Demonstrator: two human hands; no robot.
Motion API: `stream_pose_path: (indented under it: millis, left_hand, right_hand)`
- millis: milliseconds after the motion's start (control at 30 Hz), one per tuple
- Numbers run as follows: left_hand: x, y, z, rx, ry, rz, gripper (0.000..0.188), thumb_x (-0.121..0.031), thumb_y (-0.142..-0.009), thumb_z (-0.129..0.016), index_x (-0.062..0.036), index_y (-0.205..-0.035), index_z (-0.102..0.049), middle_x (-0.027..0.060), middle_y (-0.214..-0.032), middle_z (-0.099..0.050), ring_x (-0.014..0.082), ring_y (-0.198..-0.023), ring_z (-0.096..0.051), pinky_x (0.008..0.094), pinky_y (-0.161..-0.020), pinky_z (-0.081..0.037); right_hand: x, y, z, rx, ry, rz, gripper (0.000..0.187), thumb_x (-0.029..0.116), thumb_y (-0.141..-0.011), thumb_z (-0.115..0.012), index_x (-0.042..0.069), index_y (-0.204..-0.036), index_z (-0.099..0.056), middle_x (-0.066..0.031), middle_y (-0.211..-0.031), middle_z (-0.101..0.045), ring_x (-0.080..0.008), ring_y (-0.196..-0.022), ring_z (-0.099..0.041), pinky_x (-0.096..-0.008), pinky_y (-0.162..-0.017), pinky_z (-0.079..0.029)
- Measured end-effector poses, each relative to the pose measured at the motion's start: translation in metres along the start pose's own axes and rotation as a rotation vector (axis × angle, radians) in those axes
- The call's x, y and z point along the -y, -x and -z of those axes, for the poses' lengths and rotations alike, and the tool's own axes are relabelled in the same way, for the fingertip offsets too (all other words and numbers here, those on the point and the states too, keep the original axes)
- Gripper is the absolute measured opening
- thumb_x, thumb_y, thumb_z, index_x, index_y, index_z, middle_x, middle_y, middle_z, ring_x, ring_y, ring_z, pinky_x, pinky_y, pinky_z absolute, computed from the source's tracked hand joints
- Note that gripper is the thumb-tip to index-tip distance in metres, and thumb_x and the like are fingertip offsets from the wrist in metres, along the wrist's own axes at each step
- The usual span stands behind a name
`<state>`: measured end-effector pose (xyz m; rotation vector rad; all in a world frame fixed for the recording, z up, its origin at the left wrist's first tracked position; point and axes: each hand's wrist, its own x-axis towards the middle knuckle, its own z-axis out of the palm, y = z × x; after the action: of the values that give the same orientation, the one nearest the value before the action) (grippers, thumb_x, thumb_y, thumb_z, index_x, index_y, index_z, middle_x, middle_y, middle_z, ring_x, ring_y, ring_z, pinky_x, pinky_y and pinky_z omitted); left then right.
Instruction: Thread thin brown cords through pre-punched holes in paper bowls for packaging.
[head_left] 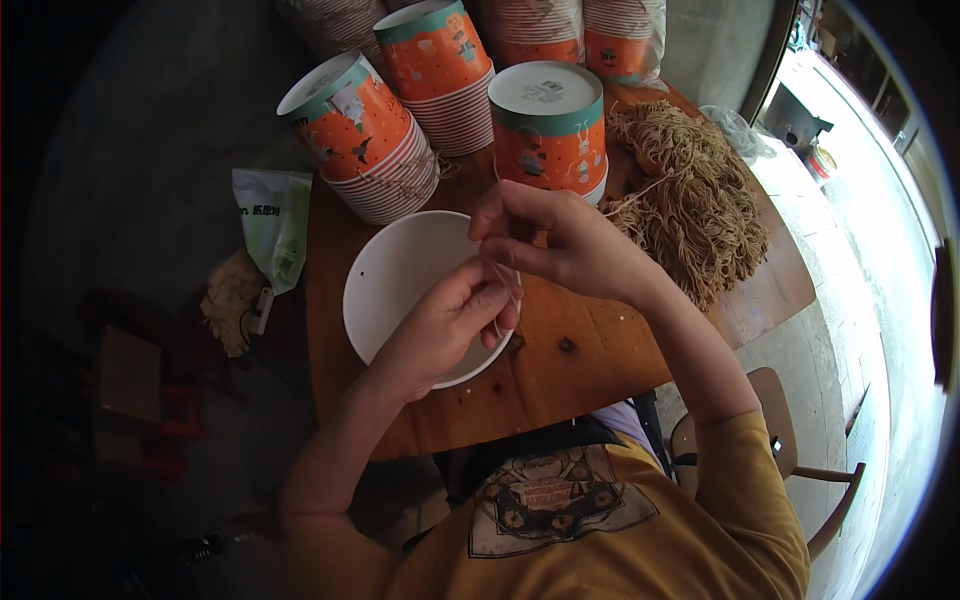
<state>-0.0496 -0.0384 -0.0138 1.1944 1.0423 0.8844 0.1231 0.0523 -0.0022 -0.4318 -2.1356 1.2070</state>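
Green-white pouch [275, 225] left of table edge.

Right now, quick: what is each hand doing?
Left hand: closed, fingers pinching a thin string over the white bowl.
Right hand: closed, pinching the same string from above.

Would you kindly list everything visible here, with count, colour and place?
Paper bowl: one, white, table centre, under the hands.
Cup stacks: several, orange and teal, far side of the table.
Cord pile: one, tan, right of the stacks.
Packet: one, green and white, left table edge.
Table: one, brown wood.
Chair: one, wooden, lower right.
Left hand: over the bowl, fingers pinching a thin strand.
Right hand: pinching the same strand.
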Motion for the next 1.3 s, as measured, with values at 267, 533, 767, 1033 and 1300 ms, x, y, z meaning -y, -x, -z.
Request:
stream_pose_path:
  millis: [267,533,767,1033,1300]
  left_hand:
    - [-0.001,-0.002,0.006,0.019,0.149,0.066,0.019,-0.02,-0.099,-0.047,-0.0041,-0.101,-0.058,-0.0006,-0.083,-0.056,0.0055,-0.076,-0.051,0.0203,-0.067,-0.042]
    - [0.0,-0.005,0.004,-0.055,0.204,0.001,0.016,-0.019,-0.098,-0.049,-0.0051,-0.103,-0.056,-0.0006,-0.085,-0.057,0.0049,-0.078,-0.053,0.0204,-0.069,-0.042]
    - [0.003,-0.007,0.003,-0.058,0.085,-0.113,0.011,-0.016,-0.099,-0.048,-0.0069,-0.103,-0.053,-0.0011,-0.085,-0.057,0.0044,-0.079,-0.053,0.0205,-0.07,-0.042]
    - [0.0,-0.006,0.001,-0.063,-0.029,-0.162,0.011,-0.014,-0.099,-0.047,-0.0058,-0.103,-0.053,0.0004,-0.088,-0.058,0.0061,-0.084,-0.056,0.0224,-0.08,-0.044]
    - [0.003,-0.008,0.002,-0.081,-0.007,-0.08,0.012,-0.014,-0.099,-0.045,-0.0051,-0.104,-0.053,0.0016,-0.089,-0.058,0.0067,-0.086,-0.055,0.0224,-0.081,-0.044]
  right_hand:
    - [-0.028,0.01,-0.012,-0.342,0.428,0.251,0.017,0.004,-0.08,-0.064,0.005,-0.096,-0.058,-0.0065,-0.092,-0.06,-0.024,-0.085,-0.056,-0.0342,-0.073,-0.047]
    - [-0.019,0.05,-0.043,-0.449,0.214,0.076,0.026,0.009,-0.079,-0.07,0.005,-0.103,-0.061,-0.0074,-0.091,-0.057,-0.0216,-0.077,-0.058,-0.0315,-0.067,-0.05]
    - [-0.018,0.048,-0.047,-0.423,-0.229,-0.23,0.015,0.013,-0.089,-0.063,0.001,-0.097,-0.062,-0.0031,-0.085,-0.054,-0.0072,-0.07,-0.051,-0.0221,-0.061,-0.043]
    - [-0.029,0.048,-0.044,-0.396,-0.269,-0.247,0.013,0.015,-0.093,-0.058,0.003,-0.091,-0.056,0.0028,-0.078,-0.051,-0.0033,-0.07,-0.046,-0.0204,-0.062,-0.041]
    - [-0.034,0.054,-0.04,-0.514,-0.058,-0.101,0.014,0.013,-0.091,-0.058,0.001,-0.099,-0.06,-0.0046,-0.084,-0.056,-0.0131,-0.074,-0.056,-0.0267,-0.063,-0.046]
